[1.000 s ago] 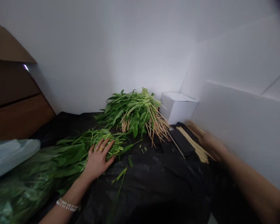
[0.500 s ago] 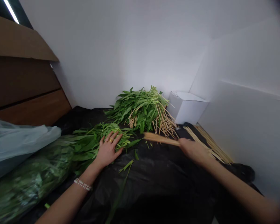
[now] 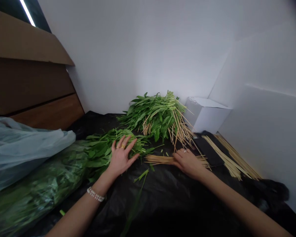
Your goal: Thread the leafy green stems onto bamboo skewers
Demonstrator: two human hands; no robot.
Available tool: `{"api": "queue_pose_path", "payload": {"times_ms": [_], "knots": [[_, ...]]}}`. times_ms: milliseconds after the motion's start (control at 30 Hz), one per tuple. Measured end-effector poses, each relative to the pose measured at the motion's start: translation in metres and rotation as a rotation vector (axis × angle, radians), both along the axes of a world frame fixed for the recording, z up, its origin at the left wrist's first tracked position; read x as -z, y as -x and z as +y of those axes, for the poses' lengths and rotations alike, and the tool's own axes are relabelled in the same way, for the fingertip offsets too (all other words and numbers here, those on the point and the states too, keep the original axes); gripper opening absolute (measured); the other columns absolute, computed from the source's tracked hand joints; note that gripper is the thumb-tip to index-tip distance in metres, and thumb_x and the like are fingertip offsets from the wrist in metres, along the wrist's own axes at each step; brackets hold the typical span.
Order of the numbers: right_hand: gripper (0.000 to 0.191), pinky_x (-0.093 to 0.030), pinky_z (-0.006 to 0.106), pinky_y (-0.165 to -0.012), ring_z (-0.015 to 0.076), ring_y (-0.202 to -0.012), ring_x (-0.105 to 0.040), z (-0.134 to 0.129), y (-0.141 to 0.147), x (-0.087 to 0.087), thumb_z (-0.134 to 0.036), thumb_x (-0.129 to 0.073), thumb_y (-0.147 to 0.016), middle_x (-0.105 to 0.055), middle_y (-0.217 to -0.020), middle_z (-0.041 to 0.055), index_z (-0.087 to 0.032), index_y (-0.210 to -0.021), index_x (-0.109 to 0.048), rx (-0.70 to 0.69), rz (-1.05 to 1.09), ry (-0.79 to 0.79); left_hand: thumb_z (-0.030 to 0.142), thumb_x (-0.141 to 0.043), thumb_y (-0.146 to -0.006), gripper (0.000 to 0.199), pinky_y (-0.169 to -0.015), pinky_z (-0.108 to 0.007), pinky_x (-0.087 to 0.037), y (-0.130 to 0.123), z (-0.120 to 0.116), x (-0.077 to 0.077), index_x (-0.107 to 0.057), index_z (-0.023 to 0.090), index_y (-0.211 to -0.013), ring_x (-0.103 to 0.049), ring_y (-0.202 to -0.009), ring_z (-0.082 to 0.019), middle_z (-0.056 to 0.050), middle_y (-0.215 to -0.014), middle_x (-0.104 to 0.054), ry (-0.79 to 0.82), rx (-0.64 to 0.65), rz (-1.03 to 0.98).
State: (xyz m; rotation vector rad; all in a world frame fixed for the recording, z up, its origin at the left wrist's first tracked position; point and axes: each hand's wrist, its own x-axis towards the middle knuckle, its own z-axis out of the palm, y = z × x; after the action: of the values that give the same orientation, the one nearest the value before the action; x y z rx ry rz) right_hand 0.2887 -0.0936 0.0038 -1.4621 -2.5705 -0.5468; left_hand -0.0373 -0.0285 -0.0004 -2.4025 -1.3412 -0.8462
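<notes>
My left hand [image 3: 120, 158] lies palm down with fingers spread on a heap of leafy green stems [image 3: 97, 152]. To its right, my right hand [image 3: 189, 163] is closed over the middle of a bundle of thin bamboo skewers [image 3: 158, 160], which lies level on the black plastic sheet [image 3: 162, 194]. The skewers' ends stick out on both sides of the hand. Behind both hands rises a pile of greens threaded on skewers [image 3: 150, 115], the bare sticks fanning down at its right side. Several cut stem bits lie between the hands.
At the left lie a clear bag of greens [image 3: 51, 179] and a pale plastic bag [image 3: 27, 144], below a cardboard box [image 3: 27, 79]. A white box [image 3: 207, 115] stands at the back right. More skewers [image 3: 227, 158] lie along the right wall, near a black flat object [image 3: 209, 151].
My right hand has brought the skewer bundle down onto the sheet from a blurred, raised position. My left hand stays on the greens. The view has shifted slightly.
</notes>
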Motion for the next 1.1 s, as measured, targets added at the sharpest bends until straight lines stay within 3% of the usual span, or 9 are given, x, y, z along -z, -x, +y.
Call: {"api": "queue_pose_path", "payload": {"times_ms": [100, 200, 333, 467, 600, 733, 867, 967, 1100], "knots": [[0.02, -0.034, 0.035, -0.077, 0.023, -0.087, -0.052, 0.001, 0.032, -0.003, -0.033, -0.048, -0.096, -0.061, -0.087, 0.0076, -0.018, -0.091, -0.06, -0.053, 0.044, 0.003, 0.047, -0.05, -0.091, 0.033, -0.095, -0.044, -0.037, -0.007, -0.014, -0.007, -0.069, 0.024, -0.106, -0.054, -0.109, -0.028, -0.01, -0.11, -0.066, 0.012, 0.068, -0.026], [0.013, -0.034, 0.035, -0.078, 0.0225, -0.087, -0.052, 0.005, 0.053, 0.004, -0.026, -0.05, -0.095, -0.061, -0.088, 0.0068, -0.019, -0.089, -0.06, -0.089, 0.031, 0.042, 0.053, -0.054, -0.087, 0.038, -0.074, -0.033, -0.042, -0.015, -0.025, -0.006, -0.067, 0.02, -0.072, -0.058, -0.08, -0.021, -0.006, -0.076, -0.063, 0.177, 0.271, 0.129], [0.013, -0.035, 0.036, -0.079, 0.0226, -0.087, -0.053, 0.008, 0.059, 0.016, -0.017, -0.048, -0.094, -0.061, -0.089, 0.0066, -0.018, -0.091, -0.06, -0.081, 0.012, 0.082, 0.056, -0.067, -0.074, 0.036, -0.063, -0.029, -0.039, -0.021, -0.031, 0.001, -0.062, 0.02, -0.073, -0.058, -0.073, -0.02, -0.003, -0.073, -0.062, 0.323, 0.353, 0.262], [0.018, -0.036, 0.037, -0.082, 0.0223, -0.085, -0.054, 0.007, 0.061, 0.022, -0.01, -0.044, -0.093, -0.062, -0.09, 0.0084, -0.017, -0.095, -0.061, -0.089, -0.03, 0.077, 0.034, -0.064, -0.08, 0.015, -0.062, -0.027, -0.037, -0.023, -0.034, 0.0, -0.062, 0.02, -0.078, -0.058, -0.071, -0.018, -0.002, -0.073, -0.062, 0.423, 0.35, 0.2], [0.016, -0.038, 0.036, -0.08, 0.0214, -0.081, -0.054, 0.004, 0.061, 0.014, -0.012, -0.045, -0.092, -0.062, -0.087, 0.0077, -0.017, -0.091, -0.06, -0.072, 0.028, 0.078, 0.029, -0.06, -0.082, 0.011, -0.063, -0.025, -0.04, -0.021, -0.032, -0.008, -0.064, 0.019, -0.08, -0.057, -0.07, -0.015, -0.001, -0.076, -0.064, 0.645, 0.446, -0.157], [0.019, -0.041, 0.032, -0.077, 0.0189, -0.08, -0.056, 0.006, 0.056, -0.009, -0.017, -0.04, -0.096, -0.062, -0.082, 0.0058, -0.018, -0.089, -0.057, -0.069, 0.313, 0.009, 0.04, -0.067, -0.079, 0.024, -0.064, -0.024, -0.046, -0.01, -0.019, -0.015, -0.064, 0.017, -0.087, -0.061, -0.07, -0.014, -0.003, -0.079, -0.069, 0.928, 0.546, -0.82], [0.021, -0.043, 0.029, -0.073, 0.0176, -0.08, -0.059, 0.023, 0.07, -0.033, -0.017, -0.039, -0.098, -0.064, -0.087, 0.0071, -0.016, -0.104, -0.058, -0.199, 0.529, -0.279, 0.039, -0.079, -0.071, 0.033, -0.054, -0.017, -0.046, 0.002, -0.005, -0.017, -0.063, 0.018, -0.091, -0.064, -0.063, -0.011, -0.003, -0.077, -0.072, 1.087, 0.502, -1.392], [0.024, -0.042, 0.028, -0.066, 0.0163, -0.072, -0.058, 0.04, 0.099, -0.039, -0.013, -0.041, -0.096, -0.063, -0.081, 0.0063, -0.014, -0.112, -0.059, -0.267, 0.505, -0.458, 0.03, -0.084, -0.066, 0.035, -0.052, -0.015, -0.049, 0.008, 0.0, -0.018, -0.066, 0.015, -0.092, -0.066, -0.064, -0.011, -0.005, -0.078, -0.073, 1.149, 0.474, -1.592], [0.03, -0.04, 0.028, -0.061, 0.016, -0.069, -0.057, 0.052, 0.133, -0.025, -0.01, -0.044, -0.093, -0.063, -0.076, 0.005, -0.013, -0.118, -0.06, -0.323, 0.499, -0.546, 0.018, -0.081, -0.069, 0.031, -0.056, -0.016, -0.054, 0.013, 0.002, -0.022, -0.069, 0.012, -0.097, -0.069, -0.069, -0.013, -0.009, -0.086, -0.074, 1.156, 0.449, -1.691]]}}
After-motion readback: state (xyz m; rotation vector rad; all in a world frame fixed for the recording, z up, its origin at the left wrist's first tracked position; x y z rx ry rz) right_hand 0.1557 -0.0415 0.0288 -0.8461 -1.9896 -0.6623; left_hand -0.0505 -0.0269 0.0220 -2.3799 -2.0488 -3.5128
